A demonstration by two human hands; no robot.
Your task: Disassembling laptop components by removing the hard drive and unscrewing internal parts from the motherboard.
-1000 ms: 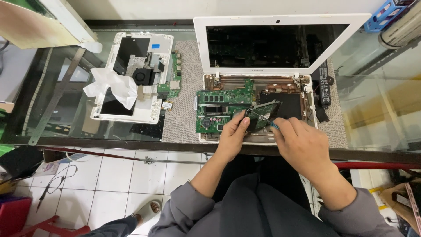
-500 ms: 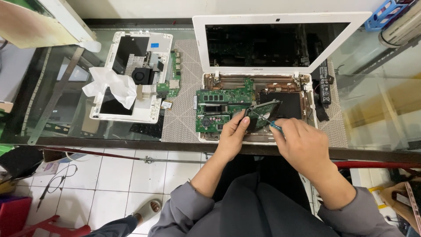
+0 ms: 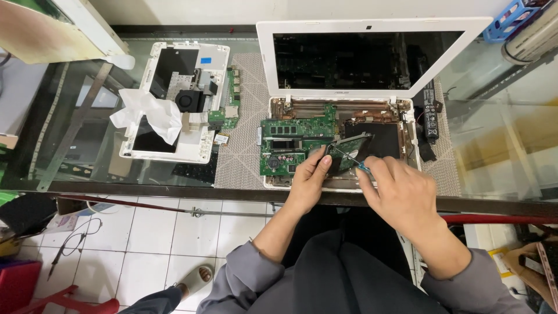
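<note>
Two hands work on a drive inside an opened white laptop on a glass bench.

The bench (image 3: 500, 145) carries the laptop (image 3: 372, 75), its screen upright and its green board bare. To the laptop's left lies a second white casing (image 3: 197, 139) with a crumpled tissue (image 3: 148, 113) on it. On the laptop's front edge, the left hand (image 3: 311, 174) pinches the tilted drive (image 3: 349, 148); the right hand (image 3: 398, 189), its grip closed, holds a blue-handled screwdriver (image 3: 361, 167) against it.

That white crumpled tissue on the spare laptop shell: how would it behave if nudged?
The tissue looks thin and crumpled, so probably very light and floppy. It lies loose on the white shell, so a push would likely slide or bunch it, not roll it.
</note>
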